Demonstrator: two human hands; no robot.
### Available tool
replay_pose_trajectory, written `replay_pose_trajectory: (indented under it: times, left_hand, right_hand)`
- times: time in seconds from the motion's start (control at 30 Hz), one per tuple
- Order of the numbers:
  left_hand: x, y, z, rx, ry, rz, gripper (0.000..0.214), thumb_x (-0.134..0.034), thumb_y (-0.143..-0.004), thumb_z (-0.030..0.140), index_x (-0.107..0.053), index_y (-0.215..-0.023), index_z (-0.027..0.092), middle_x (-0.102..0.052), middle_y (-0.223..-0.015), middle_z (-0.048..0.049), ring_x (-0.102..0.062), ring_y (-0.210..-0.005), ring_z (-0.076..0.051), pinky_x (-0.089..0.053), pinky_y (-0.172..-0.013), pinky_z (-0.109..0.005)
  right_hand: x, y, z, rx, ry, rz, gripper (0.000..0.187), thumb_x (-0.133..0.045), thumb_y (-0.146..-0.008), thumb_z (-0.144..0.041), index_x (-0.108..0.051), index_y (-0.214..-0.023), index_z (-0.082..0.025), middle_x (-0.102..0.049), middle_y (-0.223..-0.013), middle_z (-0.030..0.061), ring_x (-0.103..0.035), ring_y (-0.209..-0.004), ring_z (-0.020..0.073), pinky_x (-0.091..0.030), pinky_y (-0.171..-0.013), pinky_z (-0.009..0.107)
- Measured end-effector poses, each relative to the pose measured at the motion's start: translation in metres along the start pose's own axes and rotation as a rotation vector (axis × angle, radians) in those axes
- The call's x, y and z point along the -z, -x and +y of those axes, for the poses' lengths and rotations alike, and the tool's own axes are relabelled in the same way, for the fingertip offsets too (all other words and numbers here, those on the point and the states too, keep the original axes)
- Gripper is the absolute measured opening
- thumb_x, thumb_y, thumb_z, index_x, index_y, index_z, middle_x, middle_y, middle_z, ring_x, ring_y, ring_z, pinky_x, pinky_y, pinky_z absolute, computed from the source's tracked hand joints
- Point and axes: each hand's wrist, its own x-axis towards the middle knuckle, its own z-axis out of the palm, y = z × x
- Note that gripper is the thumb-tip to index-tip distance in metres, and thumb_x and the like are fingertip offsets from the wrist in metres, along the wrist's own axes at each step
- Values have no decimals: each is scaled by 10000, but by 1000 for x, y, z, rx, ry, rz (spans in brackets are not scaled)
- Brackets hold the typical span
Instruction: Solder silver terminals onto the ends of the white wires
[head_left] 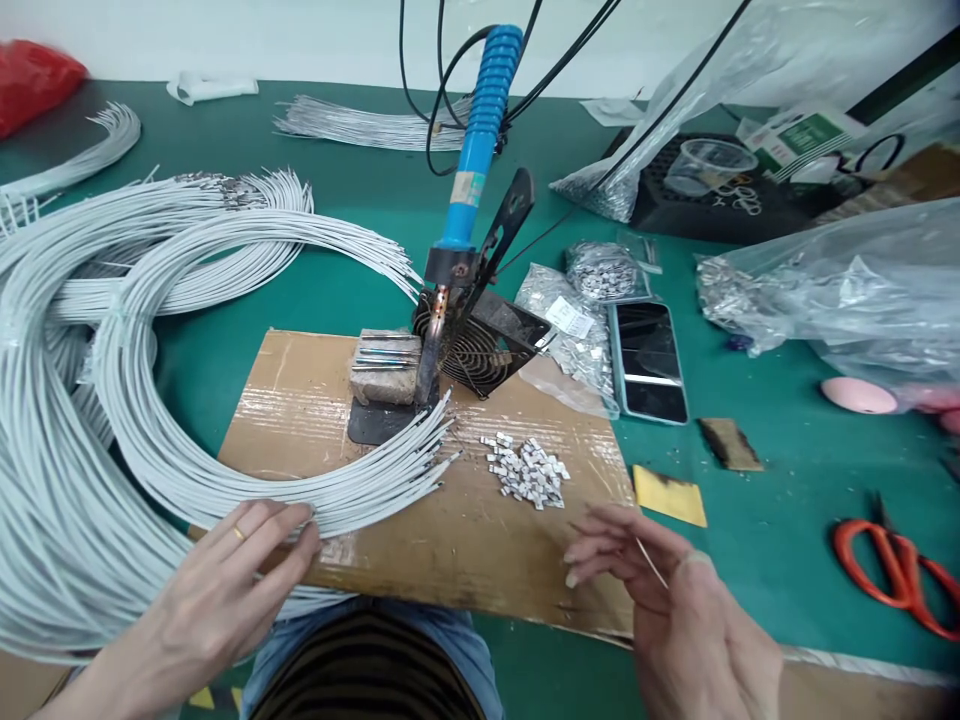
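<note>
My left hand (232,570), with a ring on one finger, reaches to the lower edge of a looped bundle of white cables (300,490). Its thumb and forefinger close on a cable at that edge; the exact grip is partly hidden. My right hand (675,590) holds a thin solder wire (651,562) that pokes up between loosely curled fingers. Between the hands, a pile of small white-and-metal connectors (529,470) lies on a cardboard sheet (450,560). Behind it a blue-handled soldering iron (480,140) stands tip down beside a block with metal strips (385,365).
A small black fan (480,350) sits behind the iron. More coiled white cables (45,400) fill the left side. To the right are a phone (649,360), bags of small parts (577,320), a yellow sponge (670,495) and red-handled scissors (896,570).
</note>
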Motion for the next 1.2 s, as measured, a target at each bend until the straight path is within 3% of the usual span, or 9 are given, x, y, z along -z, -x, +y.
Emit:
replay_pose_trajectory:
  times: [0.1,0.17,0.23,0.33,0.43,0.53,0.77,1.0,1.2]
  left_hand:
    - [14,-2,9,149,226,-23,258,-567,-938,23,-631,-1121,193,-726,-1129,-111,-705,-980,-220,-547,-867,-301]
    - [25,-11,18,243,469,-269,236,-619,-887,91,-632,-1064,246,-733,-940,-27,-706,-776,-172,-545,-672,-228]
    - [30,-27,28,301,633,-470,375,-711,-838,171,-665,-1190,292,-751,-879,12,-690,-683,-164,-524,-608,-218]
    - [22,-54,42,442,996,-679,241,-659,-967,423,-739,-1142,277,-683,-739,10,-613,-622,-151,-444,-552,-215]
    - [-1,-72,51,722,1374,-543,407,-558,-1022,548,-719,-903,193,-588,-679,15,-491,-621,-122,-369,-572,-221]
    - [-21,-74,53,868,1604,-349,387,-622,-1002,538,-687,-885,175,-517,-684,42,-323,-550,-83,-258,-510,-220]
    - [-24,-67,53,888,1709,-319,365,-670,-987,517,-664,-877,169,-515,-693,37,-284,-547,-74,-185,-488,-234]
    - [-23,-66,55,916,1713,-312,380,-709,-958,527,-642,-841,171,-532,-676,24,-315,-563,-80,-186,-487,-233]
    - [-26,-67,57,929,1820,-320,366,-682,-978,523,-648,-881,172,-567,-710,39,-246,-442,-20,-141,-401,-206]
  right_hand:
    - [1,0,0,7,-6,38,389,-570,-1057,-501,-801,-963,-202,-761,-892,83,-687,-757,215,-565,-608,321]
    - [-1,2,-2,35,11,46,464,-534,-1071,-511,-805,-844,-210,-753,-838,78,-661,-764,216,-540,-669,334]
    - [-6,4,-5,43,77,42,574,-483,-1081,-542,-813,-747,-211,-754,-779,86,-658,-767,225,-510,-706,345]
    - [-18,7,-11,-33,163,2,571,-516,-1061,-551,-840,-731,-216,-756,-741,81,-677,-753,224,-507,-689,329]
    - [-34,11,-18,-70,114,-128,398,-648,-1008,-475,-852,-765,-236,-728,-690,48,-673,-673,193,-526,-609,283]
    - [-52,15,-21,-93,4,-264,230,-752,-942,-389,-853,-789,-251,-723,-711,30,-644,-587,153,-514,-531,243]
    - [-82,21,-16,-196,-258,-497,103,-823,-885,-312,-874,-965,-271,-682,-762,17,-588,-590,110,-458,-513,204]
    - [-89,23,-15,-324,-366,-495,84,-848,-861,-311,-862,-847,-230,-658,-722,3,-564,-554,99,-423,-501,218]
    - [-91,26,-15,-276,-361,-436,73,-829,-876,-294,-871,-867,-235,-670,-720,13,-554,-572,106,-410,-498,218]
